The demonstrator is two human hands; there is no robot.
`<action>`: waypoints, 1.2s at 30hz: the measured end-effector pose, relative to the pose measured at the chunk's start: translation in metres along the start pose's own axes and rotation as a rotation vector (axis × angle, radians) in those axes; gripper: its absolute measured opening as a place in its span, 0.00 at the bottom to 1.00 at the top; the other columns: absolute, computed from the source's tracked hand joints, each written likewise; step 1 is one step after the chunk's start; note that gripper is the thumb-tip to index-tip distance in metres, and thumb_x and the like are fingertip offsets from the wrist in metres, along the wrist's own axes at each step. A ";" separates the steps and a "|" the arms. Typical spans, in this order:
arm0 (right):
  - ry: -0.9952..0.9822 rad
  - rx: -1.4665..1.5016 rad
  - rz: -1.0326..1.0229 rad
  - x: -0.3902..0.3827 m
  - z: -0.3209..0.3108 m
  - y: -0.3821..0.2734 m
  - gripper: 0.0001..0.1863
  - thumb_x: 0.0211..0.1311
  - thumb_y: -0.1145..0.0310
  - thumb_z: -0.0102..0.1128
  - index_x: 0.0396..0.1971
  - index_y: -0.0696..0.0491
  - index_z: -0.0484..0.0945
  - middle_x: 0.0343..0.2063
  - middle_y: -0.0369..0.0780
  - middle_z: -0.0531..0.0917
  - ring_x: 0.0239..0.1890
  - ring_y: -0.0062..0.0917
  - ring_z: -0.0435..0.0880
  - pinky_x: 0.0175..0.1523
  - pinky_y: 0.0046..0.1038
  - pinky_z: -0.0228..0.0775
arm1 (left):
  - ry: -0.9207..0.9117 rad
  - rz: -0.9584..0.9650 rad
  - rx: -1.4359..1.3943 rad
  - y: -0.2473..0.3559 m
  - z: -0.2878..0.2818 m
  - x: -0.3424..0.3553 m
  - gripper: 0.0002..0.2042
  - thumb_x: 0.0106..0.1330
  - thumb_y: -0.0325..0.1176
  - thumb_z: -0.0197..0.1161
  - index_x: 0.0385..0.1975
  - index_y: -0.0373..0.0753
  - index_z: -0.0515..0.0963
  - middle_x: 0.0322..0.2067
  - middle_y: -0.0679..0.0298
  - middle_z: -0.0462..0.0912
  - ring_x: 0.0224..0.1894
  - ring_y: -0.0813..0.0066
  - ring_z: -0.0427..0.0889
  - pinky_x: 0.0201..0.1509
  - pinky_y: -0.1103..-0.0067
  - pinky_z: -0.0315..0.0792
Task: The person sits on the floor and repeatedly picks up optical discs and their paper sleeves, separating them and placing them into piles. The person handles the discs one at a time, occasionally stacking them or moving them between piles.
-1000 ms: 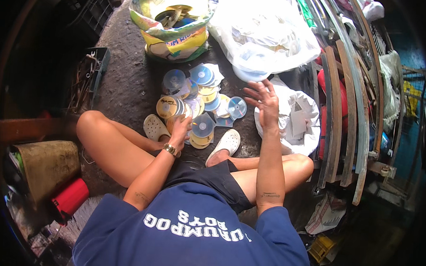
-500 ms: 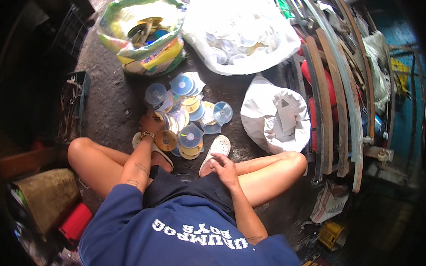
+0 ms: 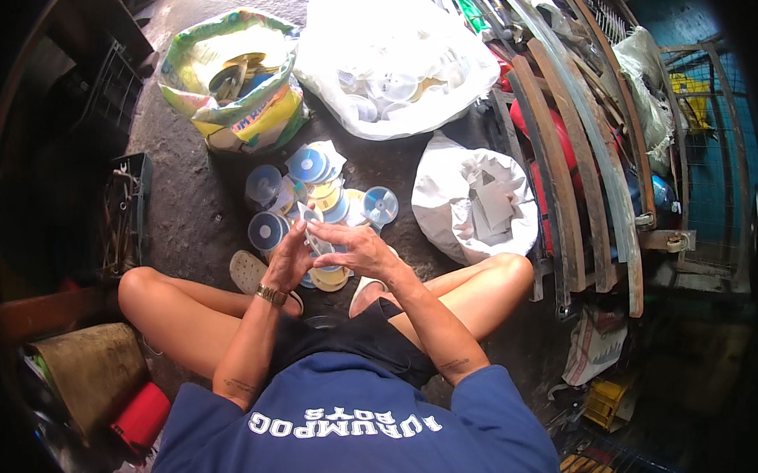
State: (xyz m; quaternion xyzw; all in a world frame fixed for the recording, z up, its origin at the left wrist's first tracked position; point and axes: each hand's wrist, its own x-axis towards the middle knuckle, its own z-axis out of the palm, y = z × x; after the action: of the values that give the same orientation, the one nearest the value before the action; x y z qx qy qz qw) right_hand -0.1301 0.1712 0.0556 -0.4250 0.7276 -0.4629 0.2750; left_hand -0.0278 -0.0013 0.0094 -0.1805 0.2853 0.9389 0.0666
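A thin, pale disc sleeve point(image 3: 319, 244) is held between my two hands, above a spread of loose discs on the floor. My left hand point(image 3: 288, 256) grips its left side with the fingers pointing up. My right hand point(image 3: 357, 251) reaches across from the right, fingertips closed on the same sleeve. Whether a disc sits inside it I cannot make out. Beyond the hands lie blue-silver discs point(image 3: 308, 163), some on white sleeves, and a single shiny disc point(image 3: 380, 205) to the right. Another disc point(image 3: 267, 230) lies just left of my hands; others are hidden under them.
A green-yellow sack point(image 3: 261, 130) with discs stands at the far left. Beside it is a big white bag point(image 3: 318, 73) of clear plastic pieces. A smaller white sack point(image 3: 431, 196) holds pale flat pieces. Wooden slats point(image 3: 560, 160) line the right; a tool crate point(image 3: 136, 192) stands left.
My left hand has come up from the discs at the left with a sleeve. My right hand has left my knee area and joined it. The view has shifted slightly.
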 end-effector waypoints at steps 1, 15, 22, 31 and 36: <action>-0.036 0.060 0.006 -0.003 -0.001 -0.001 0.36 0.57 0.57 0.78 0.66 0.50 0.77 0.63 0.44 0.81 0.68 0.33 0.78 0.70 0.31 0.70 | -0.038 0.009 0.020 0.001 0.001 -0.007 0.37 0.73 0.53 0.59 0.76 0.43 0.57 0.66 0.55 0.71 0.67 0.60 0.73 0.66 0.62 0.76; 0.215 -0.889 -0.411 -0.042 0.003 0.003 0.19 0.58 0.65 0.66 0.51 0.39 0.84 0.70 0.40 0.70 0.74 0.36 0.65 0.71 0.46 0.61 | 0.122 -0.331 0.113 -0.029 -0.027 -0.004 0.42 0.68 0.64 0.62 0.74 0.44 0.59 0.68 0.52 0.67 0.59 0.48 0.81 0.57 0.48 0.81; -0.712 -0.388 0.043 -0.024 -0.032 -0.085 0.14 0.59 0.56 0.73 0.36 0.48 0.83 0.36 0.39 0.89 0.46 0.29 0.88 0.61 0.38 0.69 | 0.458 -0.296 0.301 -0.034 -0.060 0.004 0.43 0.64 0.61 0.66 0.73 0.43 0.60 0.69 0.49 0.64 0.71 0.43 0.64 0.63 0.39 0.68; -0.092 0.696 0.160 0.060 -0.044 -0.088 0.27 0.72 0.57 0.67 0.64 0.57 0.76 0.54 0.39 0.85 0.52 0.20 0.84 0.55 0.24 0.77 | 0.358 -0.252 0.298 -0.028 -0.050 -0.002 0.41 0.69 0.64 0.60 0.76 0.49 0.57 0.66 0.49 0.70 0.66 0.46 0.74 0.62 0.49 0.73; 0.127 -0.385 0.317 0.014 0.023 -0.003 0.44 0.59 0.38 0.70 0.65 0.57 0.75 0.56 0.57 0.82 0.61 0.52 0.81 0.68 0.43 0.70 | 0.424 -0.189 0.225 -0.025 -0.036 -0.004 0.47 0.66 0.70 0.60 0.77 0.49 0.52 0.73 0.45 0.58 0.68 0.43 0.70 0.63 0.42 0.71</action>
State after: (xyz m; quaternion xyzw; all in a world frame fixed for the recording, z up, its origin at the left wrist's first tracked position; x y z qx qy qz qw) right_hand -0.1172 0.1486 0.0489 -0.3203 0.8757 -0.2927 0.2117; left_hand -0.0073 -0.0010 -0.0300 -0.3904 0.3773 0.8322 0.1125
